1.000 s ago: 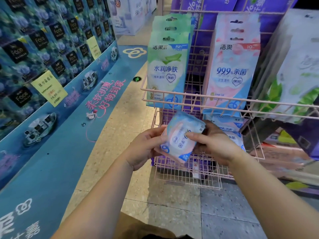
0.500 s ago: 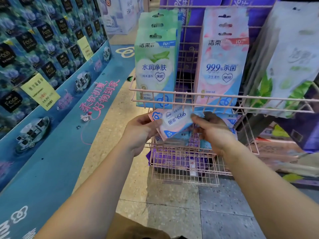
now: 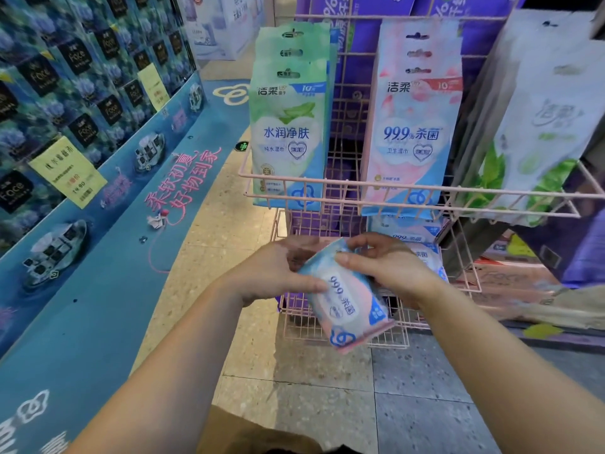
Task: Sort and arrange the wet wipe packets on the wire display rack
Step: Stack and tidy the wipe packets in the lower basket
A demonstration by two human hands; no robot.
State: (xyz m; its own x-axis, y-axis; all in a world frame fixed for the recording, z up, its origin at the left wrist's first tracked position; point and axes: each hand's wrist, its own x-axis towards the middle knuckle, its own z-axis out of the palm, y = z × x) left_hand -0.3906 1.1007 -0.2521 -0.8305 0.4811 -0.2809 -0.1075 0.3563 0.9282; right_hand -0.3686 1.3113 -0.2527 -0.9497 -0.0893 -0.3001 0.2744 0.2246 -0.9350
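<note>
A pink and blue wet wipe packet (image 3: 347,299) marked 99.9% is held tilted in front of the lower basket (image 3: 343,335) of the pink wire display rack (image 3: 409,194). The left hand (image 3: 278,276) grips its upper left side, the thumb lying on the front face. The right hand (image 3: 389,267) holds its upper end, fingers curled over the top edge. Behind the hands, more packets of the same kind (image 3: 415,234) lie in the lower basket. Above, green hanging packs (image 3: 288,126) and pink hanging packs (image 3: 415,126) stand behind the upper basket's rail. At the left is a blue display stand (image 3: 82,191) with a yellow price tag (image 3: 67,172).
</note>
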